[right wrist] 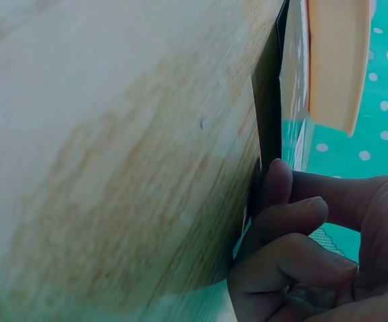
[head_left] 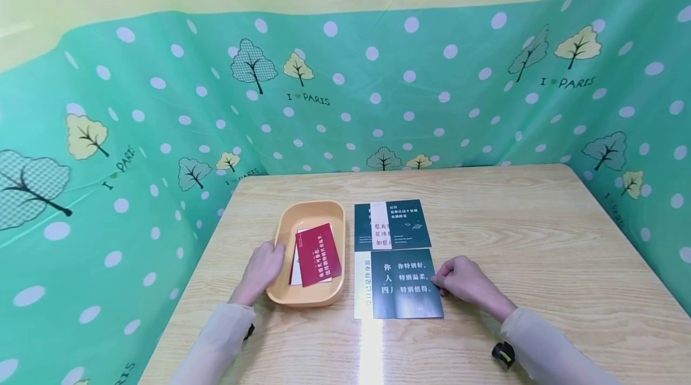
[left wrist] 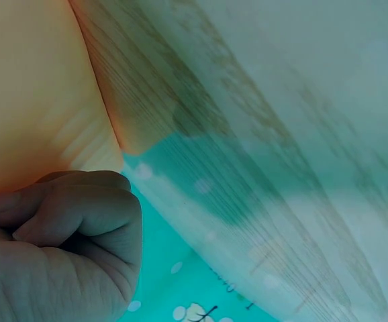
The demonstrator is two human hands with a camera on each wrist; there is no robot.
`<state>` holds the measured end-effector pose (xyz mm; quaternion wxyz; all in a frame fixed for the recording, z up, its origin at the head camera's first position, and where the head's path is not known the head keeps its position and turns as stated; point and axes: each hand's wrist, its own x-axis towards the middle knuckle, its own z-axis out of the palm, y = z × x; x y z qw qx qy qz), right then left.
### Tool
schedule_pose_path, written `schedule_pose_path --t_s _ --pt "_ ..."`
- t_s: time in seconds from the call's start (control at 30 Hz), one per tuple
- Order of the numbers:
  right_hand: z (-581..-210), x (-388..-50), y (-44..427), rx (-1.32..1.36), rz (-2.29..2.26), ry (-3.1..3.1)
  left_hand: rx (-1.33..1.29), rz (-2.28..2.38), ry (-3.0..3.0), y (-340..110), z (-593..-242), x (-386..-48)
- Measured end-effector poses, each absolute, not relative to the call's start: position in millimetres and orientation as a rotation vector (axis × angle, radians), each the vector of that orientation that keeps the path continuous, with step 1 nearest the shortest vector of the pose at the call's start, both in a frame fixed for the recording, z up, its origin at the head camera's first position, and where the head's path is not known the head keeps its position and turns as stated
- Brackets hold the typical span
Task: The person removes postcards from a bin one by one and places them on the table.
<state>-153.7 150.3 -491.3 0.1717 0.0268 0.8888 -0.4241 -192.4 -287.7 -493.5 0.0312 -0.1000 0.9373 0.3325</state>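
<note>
On the left, an orange plastic box (head_left: 306, 302) holds a red card (head_left: 313, 253) lying over white-edged cards. My left hand (head_left: 264, 266) grips the box's left side; in the left wrist view its fingers (left wrist: 80, 208) are curled against the orange wall. To the right, my right hand (head_left: 465, 278) pinches the right edge of a dark green card (head_left: 407, 304) with white writing. That card overlaps a white card (head_left: 363, 307) on its left. In the right wrist view the thumb and forefinger hold the card's edge (right wrist: 269, 100), slightly off the table.
Behind the pinched card lie another dark green card (head_left: 410, 226), a pale card (head_left: 381, 235) and a further green one (head_left: 362, 235), overlapping. They rest on a wooden table (head_left: 513, 211). A green dotted cloth (head_left: 351, 103) hangs around its back and sides.
</note>
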Motion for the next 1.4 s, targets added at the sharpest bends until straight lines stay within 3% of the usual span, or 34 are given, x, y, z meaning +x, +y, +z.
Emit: schedule_pose_path --t_s 1.4 --pt "-495.0 -158.6 148.3 -0.042 -1.044 2.631 -0.333 1.022 2.880 -285.2 -490.7 -192.1"
